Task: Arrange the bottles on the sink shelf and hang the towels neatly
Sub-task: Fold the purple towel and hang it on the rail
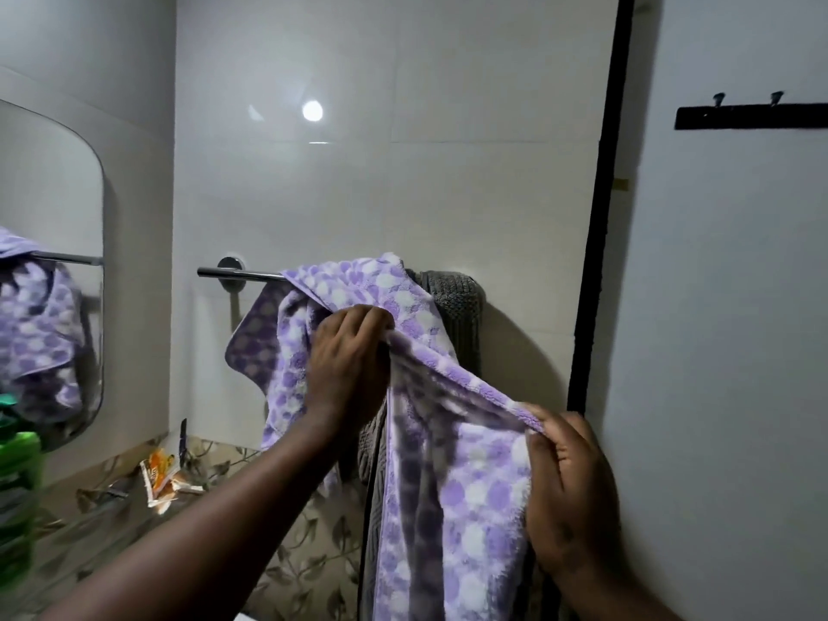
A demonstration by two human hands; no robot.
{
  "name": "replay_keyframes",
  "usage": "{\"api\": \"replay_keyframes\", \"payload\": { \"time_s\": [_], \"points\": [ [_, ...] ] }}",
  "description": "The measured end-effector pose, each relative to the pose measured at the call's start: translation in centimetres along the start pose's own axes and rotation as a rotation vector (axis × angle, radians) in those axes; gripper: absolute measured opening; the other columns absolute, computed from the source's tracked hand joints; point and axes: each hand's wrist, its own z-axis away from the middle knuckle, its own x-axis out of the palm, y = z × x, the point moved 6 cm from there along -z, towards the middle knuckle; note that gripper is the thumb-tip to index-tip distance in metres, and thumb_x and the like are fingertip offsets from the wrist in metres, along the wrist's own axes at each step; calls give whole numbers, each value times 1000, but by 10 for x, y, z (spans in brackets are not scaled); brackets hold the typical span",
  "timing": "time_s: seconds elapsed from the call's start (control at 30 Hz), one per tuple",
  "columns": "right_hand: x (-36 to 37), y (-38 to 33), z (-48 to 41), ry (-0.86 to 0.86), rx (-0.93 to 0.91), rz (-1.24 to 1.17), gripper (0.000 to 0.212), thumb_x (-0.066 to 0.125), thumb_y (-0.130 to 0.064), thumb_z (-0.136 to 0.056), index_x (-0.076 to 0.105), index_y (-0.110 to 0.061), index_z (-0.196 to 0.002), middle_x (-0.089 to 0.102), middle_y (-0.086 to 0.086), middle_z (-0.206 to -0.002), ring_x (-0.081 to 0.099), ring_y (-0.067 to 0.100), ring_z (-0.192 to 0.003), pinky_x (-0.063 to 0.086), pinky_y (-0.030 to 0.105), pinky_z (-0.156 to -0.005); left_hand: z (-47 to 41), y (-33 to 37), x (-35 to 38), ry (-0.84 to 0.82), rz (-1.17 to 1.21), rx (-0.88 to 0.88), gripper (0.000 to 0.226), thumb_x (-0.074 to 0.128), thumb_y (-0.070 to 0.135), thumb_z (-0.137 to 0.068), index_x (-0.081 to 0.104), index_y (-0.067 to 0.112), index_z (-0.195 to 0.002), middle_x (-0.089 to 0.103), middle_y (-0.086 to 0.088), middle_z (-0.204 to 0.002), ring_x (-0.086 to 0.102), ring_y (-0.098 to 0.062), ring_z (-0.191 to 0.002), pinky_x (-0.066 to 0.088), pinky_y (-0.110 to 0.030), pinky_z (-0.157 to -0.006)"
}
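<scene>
A purple towel with white and lilac dots (466, 495) hangs bunched over a chrome towel rail (242, 274) on the white tiled wall. My left hand (347, 365) pinches its upper edge just below the rail. My right hand (569, 490) grips the same edge lower and to the right, so the hem stretches taut between the two. A grey knitted towel (457, 302) hangs behind it on the rail's right end and is mostly covered. A blurred green bottle (18, 468) shows at the far left edge.
A mirror (49, 208) on the left wall reflects the rail and purple towel. An orange packet (159, 479) lies on a leaf-patterned ledge (89, 522) below. A black door frame (600, 217) runs down the right, with a dark hook rack (752, 116) beyond it.
</scene>
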Motion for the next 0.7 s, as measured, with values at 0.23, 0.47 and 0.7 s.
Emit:
{"api": "replay_keyframes", "payload": {
  "time_s": [0.23, 0.47, 0.7],
  "points": [
    [-22, 31, -14, 117, 392, -408, 21, 52, -24, -81, 71, -24, -92, 76, 3, -95, 70, 33, -96, 55, 59, -93, 31, 51, 13, -77, 107, 106, 12, 50, 19, -93, 61, 16, -91, 64, -2, -83, 57, -32, -79, 46, -43, -72],
    [-44, 22, -26, 172, 378, -438, 18, 51, -22, -75, 69, -18, -75, 68, 6, -73, 64, 33, -77, 49, 42, -76, 30, 104, 4, -6, 146, 286, 26, 55, 25, -100, 58, 13, -77, 56, -3, -67, 53, -28, -62, 35, -36, -58],
    [-70, 38, -20, 240, 407, -444, 19, 50, -20, -72, 68, -14, -71, 59, -4, -57, 54, 27, -68, 41, 37, -70, 32, 69, 23, -62, -92, 412, 32, 47, 40, -104, 64, 15, -93, 58, -5, -85, 55, -30, -78, 45, -41, -67]
  ]
}}
